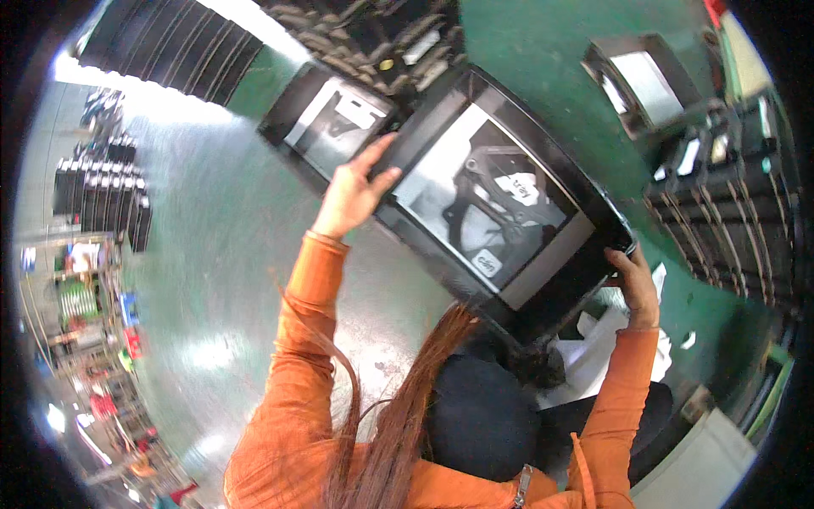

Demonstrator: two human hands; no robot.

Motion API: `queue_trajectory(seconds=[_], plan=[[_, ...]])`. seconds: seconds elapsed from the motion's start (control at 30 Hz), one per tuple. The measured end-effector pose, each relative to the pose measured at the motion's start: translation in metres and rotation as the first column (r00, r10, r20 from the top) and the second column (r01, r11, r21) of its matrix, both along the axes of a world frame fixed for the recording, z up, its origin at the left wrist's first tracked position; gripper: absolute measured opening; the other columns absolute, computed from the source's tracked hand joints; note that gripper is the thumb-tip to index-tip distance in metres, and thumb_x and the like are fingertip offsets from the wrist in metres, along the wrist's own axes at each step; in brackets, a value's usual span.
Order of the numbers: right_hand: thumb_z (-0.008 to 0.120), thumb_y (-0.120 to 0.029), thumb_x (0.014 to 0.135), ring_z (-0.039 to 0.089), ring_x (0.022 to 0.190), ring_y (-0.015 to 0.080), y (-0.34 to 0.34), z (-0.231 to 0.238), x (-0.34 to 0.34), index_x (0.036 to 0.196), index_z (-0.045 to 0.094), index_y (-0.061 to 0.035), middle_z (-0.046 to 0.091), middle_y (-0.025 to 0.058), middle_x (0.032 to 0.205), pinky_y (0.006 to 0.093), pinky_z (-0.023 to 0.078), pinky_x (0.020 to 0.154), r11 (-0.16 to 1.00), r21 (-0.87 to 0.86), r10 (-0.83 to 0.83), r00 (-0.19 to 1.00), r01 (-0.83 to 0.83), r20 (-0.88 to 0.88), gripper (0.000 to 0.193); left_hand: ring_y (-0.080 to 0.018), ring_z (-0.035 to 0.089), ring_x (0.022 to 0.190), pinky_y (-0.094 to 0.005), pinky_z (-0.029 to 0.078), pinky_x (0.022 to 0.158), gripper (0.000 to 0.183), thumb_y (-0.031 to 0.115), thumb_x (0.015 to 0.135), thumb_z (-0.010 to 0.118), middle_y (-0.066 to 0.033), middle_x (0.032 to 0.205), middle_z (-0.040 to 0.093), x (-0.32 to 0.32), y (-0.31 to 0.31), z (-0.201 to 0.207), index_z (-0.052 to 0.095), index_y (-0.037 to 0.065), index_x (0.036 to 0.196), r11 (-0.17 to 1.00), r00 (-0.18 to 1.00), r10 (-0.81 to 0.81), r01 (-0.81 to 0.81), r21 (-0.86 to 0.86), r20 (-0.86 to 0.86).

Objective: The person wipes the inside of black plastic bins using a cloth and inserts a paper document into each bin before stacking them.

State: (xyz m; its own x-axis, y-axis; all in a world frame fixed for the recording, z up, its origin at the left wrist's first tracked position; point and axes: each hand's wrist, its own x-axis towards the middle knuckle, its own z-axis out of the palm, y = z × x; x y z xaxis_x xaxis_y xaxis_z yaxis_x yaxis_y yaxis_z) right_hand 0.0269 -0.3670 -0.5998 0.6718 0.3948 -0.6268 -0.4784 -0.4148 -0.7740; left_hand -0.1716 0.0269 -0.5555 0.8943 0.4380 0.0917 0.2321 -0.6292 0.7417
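Observation:
A large black tray [543, 312] is held tilted in front of me, its face turned up. Framed in it lies a pale sheet with dark, branching parts [500, 195] bearing white labels; whether these are real parts or a picture I cannot tell. My left hand [349, 199] grips the tray's left edge, thumb and fingers over the rim. At the opposite, lower right corner my right hand [634, 284] is closed round the rim, its fingers partly hidden beneath. Just beyond my left hand is a second, smaller black tray [284, 119] with a similar pale inside.
Stacked dark crates [729, 195] stand at the right, below an open box [649, 85] on the green floor [212, 280]. More stacks [170, 47] rise at the far left, with shelving [85, 322] along that side. White wrapping [593, 352] lies by my right forearm.

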Motion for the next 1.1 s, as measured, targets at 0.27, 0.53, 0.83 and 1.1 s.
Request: queue_trajectory(seconds=[0.27, 0.53, 0.83, 1.1], plan=[[0.064, -0.019, 0.076, 0.048, 0.107, 0.0295, 0.242, 0.034, -0.088, 0.129, 0.027, -0.0050, 0.045, 0.0151, 0.118, 0.0457, 0.055, 0.067, 0.927, 0.354, 0.161, 0.983, -0.122, -0.084, 0.066, -0.0239, 0.043, 0.119, -0.0345, 0.036, 0.096, 0.073, 0.041, 0.081, 0.065, -0.0178, 0.133, 0.042, -0.132, 0.169, -0.025, 0.032, 0.007, 0.136, 0.607, 0.456, 0.751, -0.762, -0.227, 0.478], [0.061, -0.019, 0.083, 0.060, 0.089, 0.0377, 0.391, 0.000, -0.059, 0.117, 0.041, 0.0045, 0.052, 0.0212, 0.108, 0.0495, 0.057, 0.060, 0.908, 0.401, 0.184, 0.975, -0.118, -0.128, 0.046, -0.0259, 0.043, 0.117, -0.0336, 0.035, 0.095, 0.083, 0.010, 0.081, 0.061, -0.0180, 0.132, 0.039, -0.104, 0.129, -0.063, 0.006, 0.008, 0.143, 0.535, 0.662, 0.734, -0.430, -0.727, 0.148], [0.068, -0.027, 0.079, 0.055, 0.102, 0.0364, 0.448, -0.015, -0.061, 0.126, 0.027, 0.0014, 0.046, 0.0206, 0.119, 0.0497, 0.056, 0.070, 0.862, 0.476, 0.256, 0.960, -0.176, -0.109, 0.068, -0.0172, 0.053, 0.087, -0.0285, 0.043, 0.080, 0.049, -0.004, 0.072, 0.046, -0.0075, 0.101, 0.054, -0.100, 0.178, -0.076, 0.042, 0.002, 0.120, 0.503, 0.562, 0.813, -0.549, -0.668, 0.151], [0.074, -0.046, 0.068, 0.050, 0.112, 0.0321, 0.429, -0.011, -0.043, 0.136, 0.011, 0.0091, 0.041, 0.0251, 0.128, 0.0435, 0.054, 0.075, 0.821, 0.505, 0.285, 0.958, -0.265, 0.040, 0.108, -0.0347, 0.045, 0.112, -0.0415, 0.034, 0.097, 0.049, 0.015, 0.079, 0.056, -0.0221, 0.119, 0.050, -0.083, 0.197, -0.066, 0.043, -0.001, 0.124, 0.548, 0.564, 0.826, -0.793, 0.265, -0.019]])
